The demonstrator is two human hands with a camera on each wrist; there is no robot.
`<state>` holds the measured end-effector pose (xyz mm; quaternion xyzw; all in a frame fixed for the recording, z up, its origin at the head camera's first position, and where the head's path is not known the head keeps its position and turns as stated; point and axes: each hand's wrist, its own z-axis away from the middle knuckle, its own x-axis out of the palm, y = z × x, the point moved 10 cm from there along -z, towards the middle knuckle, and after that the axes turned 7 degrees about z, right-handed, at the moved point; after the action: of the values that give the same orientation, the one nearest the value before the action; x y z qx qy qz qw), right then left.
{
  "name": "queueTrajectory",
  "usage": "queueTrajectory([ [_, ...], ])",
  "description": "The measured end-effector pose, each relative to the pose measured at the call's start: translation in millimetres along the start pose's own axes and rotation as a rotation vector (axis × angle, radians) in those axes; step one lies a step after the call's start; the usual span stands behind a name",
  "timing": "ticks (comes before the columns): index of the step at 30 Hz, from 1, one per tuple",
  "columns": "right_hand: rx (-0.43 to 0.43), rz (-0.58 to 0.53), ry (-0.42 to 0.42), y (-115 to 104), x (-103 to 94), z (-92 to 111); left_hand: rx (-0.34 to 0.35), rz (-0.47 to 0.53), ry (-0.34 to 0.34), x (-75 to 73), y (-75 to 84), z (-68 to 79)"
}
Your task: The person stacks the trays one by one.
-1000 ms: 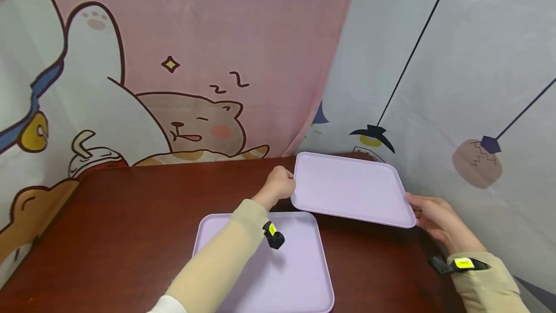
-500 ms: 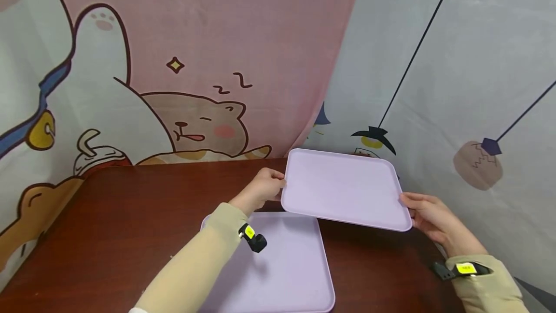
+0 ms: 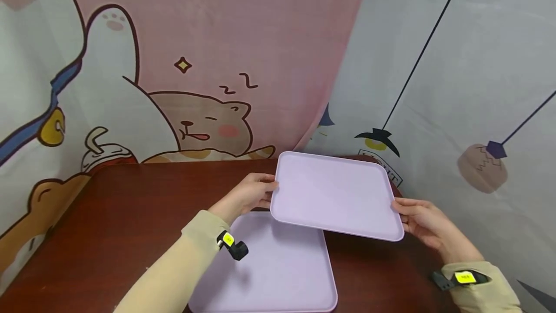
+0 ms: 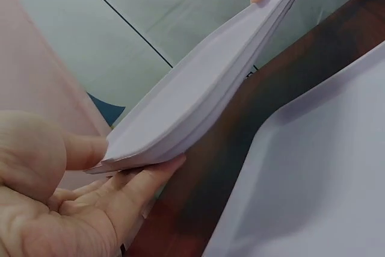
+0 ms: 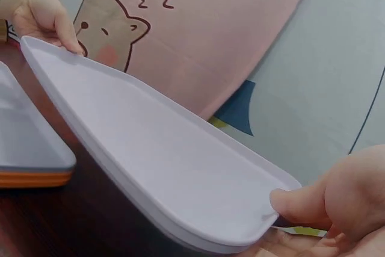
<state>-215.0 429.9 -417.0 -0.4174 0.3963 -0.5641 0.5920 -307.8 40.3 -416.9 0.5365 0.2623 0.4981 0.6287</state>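
Both hands hold a pale lilac rectangular tray (image 3: 334,194) with rounded corners and a low rim, raised over the back right of the table. My left hand (image 3: 252,192) pinches its left short side, thumb on top and fingers underneath in the left wrist view. On the right short side, my right hand (image 3: 422,223) grips with the thumb (image 5: 295,203) over the rim. Layered edges (image 4: 222,100) run along the held tray's side, like trays nested together. A second lilac tray (image 3: 282,269) lies on the table, partly covered by the raised one and my left arm.
The dark red-brown table (image 3: 143,216) reaches back to a cartoon-printed cloth (image 3: 282,52). A grey-white cloth (image 3: 491,86) hangs close on the right. Beneath the lying tray, an orange layer (image 5: 36,179) shows in the right wrist view.
Both hands have carried the raised tray leftward and slightly toward me, so it now overlaps the far right corner of the lying tray. The head view has shifted a little.
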Motion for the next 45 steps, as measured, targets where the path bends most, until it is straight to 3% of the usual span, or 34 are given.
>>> queueTrajectory([
  [23, -0.125, -0.02, -0.175, -4, 49.9, 2, 0.018, -0.002, 0.056, -34.6, -0.5, 47.5],
  [31, -0.111, -0.013, -0.16, -9, 60.5, 4, 0.012, 0.006, 0.066, -46.4, 0.3, 56.6],
  [45, -0.159, -0.026, -0.244, -18, 85.6, 2, 0.015, 0.006, 0.055, -64.3, 1.1, 76.1],
])
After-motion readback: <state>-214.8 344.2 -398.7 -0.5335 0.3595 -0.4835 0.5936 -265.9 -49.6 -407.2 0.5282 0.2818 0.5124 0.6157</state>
